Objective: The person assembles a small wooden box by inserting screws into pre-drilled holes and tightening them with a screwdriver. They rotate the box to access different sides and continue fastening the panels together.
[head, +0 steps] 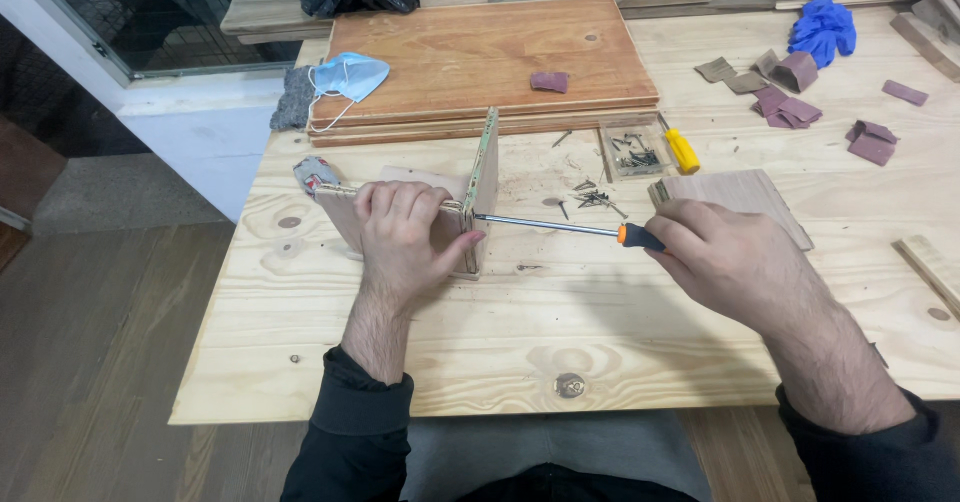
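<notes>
The bench point(560, 312) carries a reddish board point(470, 62) at its far edge. Nearer the middle, the left hand point(402, 237) is clamped on a small wooden piece point(478, 187). The right hand point(715, 257) is closed around a screwdriver point(560, 226), whose tip touches the piece. A clear tray of screws point(634, 152) lies beyond.

The one package we can see is a small clear plastic box point(634, 151) lying open on the pale wooden table point(560, 312). It is squarish, see-through and colourless, with dark screws loose inside it. It sits just in front of the reddish-brown board point(480, 57), and a yellow-handled tool point(682, 150) lies right beside it. We see no labels, signs or screens.
</notes>
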